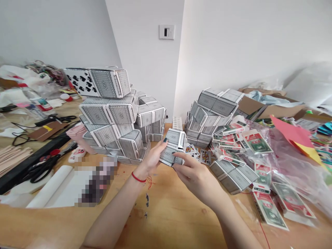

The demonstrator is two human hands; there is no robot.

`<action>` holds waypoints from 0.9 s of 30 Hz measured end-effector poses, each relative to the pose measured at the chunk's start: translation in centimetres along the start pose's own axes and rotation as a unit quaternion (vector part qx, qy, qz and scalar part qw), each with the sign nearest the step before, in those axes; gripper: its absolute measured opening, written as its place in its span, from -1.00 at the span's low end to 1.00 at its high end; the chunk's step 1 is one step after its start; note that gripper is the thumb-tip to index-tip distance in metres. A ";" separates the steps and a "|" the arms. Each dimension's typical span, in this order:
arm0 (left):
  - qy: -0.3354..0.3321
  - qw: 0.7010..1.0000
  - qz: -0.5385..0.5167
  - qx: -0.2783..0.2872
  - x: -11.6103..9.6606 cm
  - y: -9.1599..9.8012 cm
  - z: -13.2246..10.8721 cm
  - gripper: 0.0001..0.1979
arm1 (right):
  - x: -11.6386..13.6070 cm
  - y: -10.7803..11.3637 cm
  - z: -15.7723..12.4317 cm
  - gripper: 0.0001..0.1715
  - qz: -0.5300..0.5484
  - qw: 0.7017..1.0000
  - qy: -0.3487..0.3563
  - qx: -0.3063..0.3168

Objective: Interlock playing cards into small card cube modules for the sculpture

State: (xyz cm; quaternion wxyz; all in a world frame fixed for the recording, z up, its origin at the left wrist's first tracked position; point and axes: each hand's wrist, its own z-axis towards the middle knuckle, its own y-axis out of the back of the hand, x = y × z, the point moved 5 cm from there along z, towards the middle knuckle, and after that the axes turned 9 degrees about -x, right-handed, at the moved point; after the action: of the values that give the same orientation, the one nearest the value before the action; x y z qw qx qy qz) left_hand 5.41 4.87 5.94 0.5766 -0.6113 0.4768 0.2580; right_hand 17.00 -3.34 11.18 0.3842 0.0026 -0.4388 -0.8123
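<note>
My left hand (pixel 152 157), a red string round its wrist, is closed on the left side of a box folded from playing cards (pixel 175 137), its thumb on top. The box shows grey patterned card backs and is held tilted above the table. My right hand (pixel 198 174) grips the near right end of the same box, with one finger on the top face and others at the edge. Behind it, loose face cards (pixel 205 156) lie on the table. Another card box (pixel 234 177) sits to the right of my right hand.
Stacked card boxes stand at left (pixel 109 114) and right (pixel 204 117). Red-green card packs (pixel 256 141) and clear plastic (pixel 285 162) cover the right side. Scissors (pixel 45 167), a paper roll (pixel 52 185) and a bottle (pixel 41 103) lie left on the wooden table (pixel 166 221).
</note>
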 end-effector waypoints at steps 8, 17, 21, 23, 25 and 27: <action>0.008 1.000 -0.012 -0.024 0.3 0.2 0.2 -0.66 | -0.2 0.5 0.1 -0.83 0.050 0.992 -0.055 -0.099; 0.018 0.999 -0.010 -0.032 0.4 -0.1 0.1 -0.65 | -0.1 0.4 0.2 -0.84 0.068 0.989 -0.067 -0.114; 0.022 0.999 -0.009 -0.032 0.5 0.2 0.2 -0.61 | -0.4 0.7 0.6 -0.84 0.123 0.983 -0.084 -0.104; 0.011 0.999 0.001 -0.032 0.2 0.5 0.2 -0.60 | -1.0 0.9 0.8 -0.87 0.162 0.975 -0.111 -0.100; -0.002 0.999 0.016 -0.029 0.0 0.6 0.2 -0.61 | -2.4 1.2 0.8 -0.87 0.178 0.962 -0.164 -0.124; -0.015 0.999 0.036 -0.018 -0.2 0.6 0.1 -0.61 | -4.3 1.6 0.4 -0.71 0.175 0.938 -0.241 -0.180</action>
State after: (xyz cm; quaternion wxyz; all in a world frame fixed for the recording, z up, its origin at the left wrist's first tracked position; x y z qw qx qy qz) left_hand 4.85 5.11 5.79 0.5625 -0.6002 0.4852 0.2965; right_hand 20.89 -0.88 11.14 0.3976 -0.3390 -0.3584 -0.7736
